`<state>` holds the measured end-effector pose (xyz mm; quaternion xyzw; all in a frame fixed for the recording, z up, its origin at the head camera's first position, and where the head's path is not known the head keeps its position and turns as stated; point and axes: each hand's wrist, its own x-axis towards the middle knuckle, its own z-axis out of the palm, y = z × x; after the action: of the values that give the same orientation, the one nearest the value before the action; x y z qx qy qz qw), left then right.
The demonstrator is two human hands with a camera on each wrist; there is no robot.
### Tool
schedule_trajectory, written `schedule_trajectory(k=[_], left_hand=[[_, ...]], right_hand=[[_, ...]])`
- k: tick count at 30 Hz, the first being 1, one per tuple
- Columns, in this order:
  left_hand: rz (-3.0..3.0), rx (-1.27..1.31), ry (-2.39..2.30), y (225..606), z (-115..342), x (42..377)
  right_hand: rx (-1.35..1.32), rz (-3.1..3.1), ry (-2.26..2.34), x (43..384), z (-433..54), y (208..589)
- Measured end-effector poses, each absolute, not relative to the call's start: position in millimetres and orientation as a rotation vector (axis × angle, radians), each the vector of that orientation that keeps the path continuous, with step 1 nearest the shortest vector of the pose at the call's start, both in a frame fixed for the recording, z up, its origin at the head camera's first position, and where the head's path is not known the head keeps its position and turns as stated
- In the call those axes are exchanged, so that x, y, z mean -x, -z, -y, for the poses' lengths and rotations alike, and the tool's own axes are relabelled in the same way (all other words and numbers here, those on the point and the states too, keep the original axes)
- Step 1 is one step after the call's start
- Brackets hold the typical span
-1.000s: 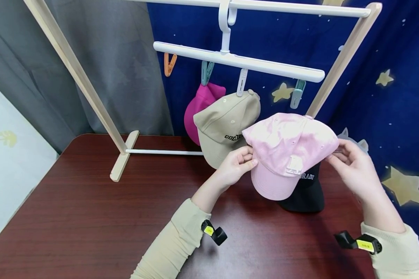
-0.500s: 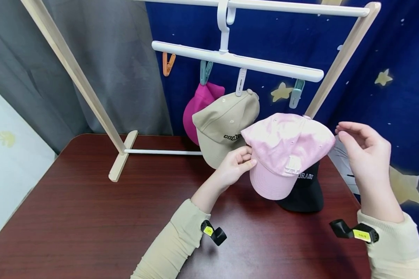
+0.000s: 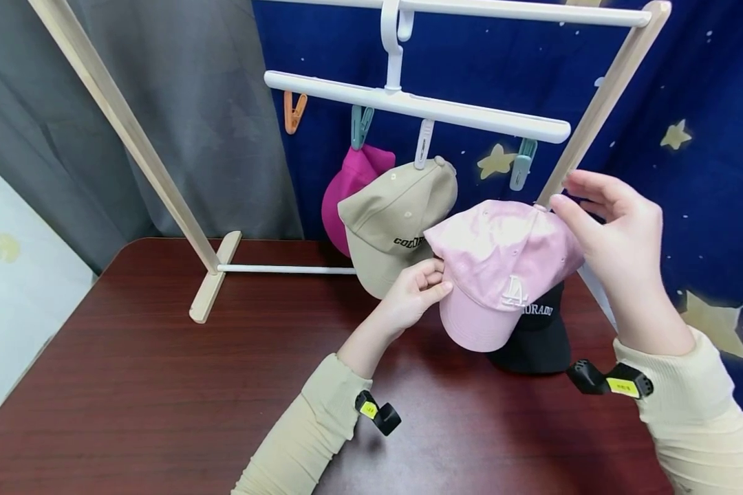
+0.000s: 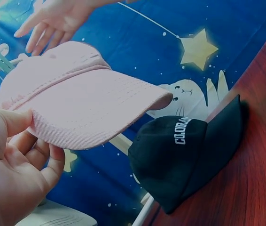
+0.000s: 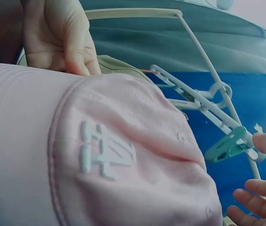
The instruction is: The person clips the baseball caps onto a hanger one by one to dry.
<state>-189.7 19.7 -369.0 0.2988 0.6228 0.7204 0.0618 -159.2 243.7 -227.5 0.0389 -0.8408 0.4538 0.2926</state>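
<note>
My left hand (image 3: 411,295) pinches the pink baseball cap (image 3: 501,251) at the side of its brim, thumb above and fingers below, as the left wrist view shows. White raised letters mark the cap's front. My right hand (image 3: 622,230) is held with fingers apart beside the cap's crown, below a teal clothespin (image 3: 522,165) on the white hanger (image 3: 421,108). No cap hangs from that clothespin. Behind the pink cap, a black cap (image 3: 535,340) with white lettering rests on the table (image 3: 223,405), partly hidden.
A beige cap (image 3: 402,213) hangs from a white clothespin (image 3: 424,144), and a magenta cap (image 3: 347,192) from another teal clothespin (image 3: 360,127). An orange clothespin (image 3: 293,113) is at the hanger's left end. The wooden rack (image 3: 124,130) stands around them.
My right hand has let go of the pink cap's right side and moved out, then up and left toward the crown's top. My left hand keeps its hold on the brim.
</note>
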Motion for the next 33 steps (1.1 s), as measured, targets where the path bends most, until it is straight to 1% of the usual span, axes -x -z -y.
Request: schedule_trajectory(k=[11, 27, 33], left_hand=[[-1.888, -0.915, -2.192, 369.6, -18.2, 189.9], [-1.864, -0.938, -2.224, 368.6, -15.9, 191.3], [-1.859, -0.944, -2.222, 368.3, -14.7, 191.3]], right_hand=[[-0.196, 2.243, -1.243, 174.5, -232.5, 218.6], [-0.197, 2.291, -1.291, 193.8, -214.0, 205.4], [-0.194, 2.228, -1.405, 198.1, -211.7, 205.9]])
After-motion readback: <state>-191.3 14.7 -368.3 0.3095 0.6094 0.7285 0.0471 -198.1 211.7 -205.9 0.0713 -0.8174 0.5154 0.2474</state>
